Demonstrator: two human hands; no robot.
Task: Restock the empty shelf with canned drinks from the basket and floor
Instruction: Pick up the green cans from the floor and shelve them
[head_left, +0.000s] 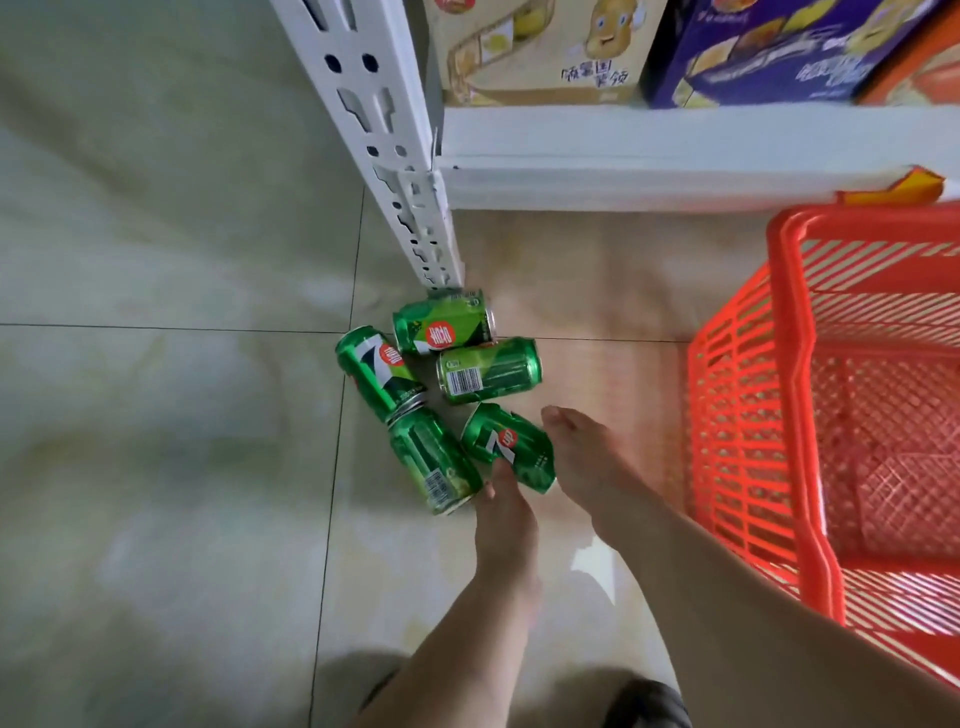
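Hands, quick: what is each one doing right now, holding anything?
Left hand: open, fingertips at a floor can, holding nothing.
Right hand: open around the dented can, not yet closed on it.

Both hands, left (506, 525) and right (587, 457), reach a green can (511, 447) among five on the floor (156, 415); red basket (800, 364) at three o'clock.

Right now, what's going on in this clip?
A person is reaching down with both bare hands to a cluster of five green cans lying on the tiled floor at the foot of a white shelf post. The left hand and right hand flank the nearest can, touching it but not yet lifting it. A red basket stands to the right.
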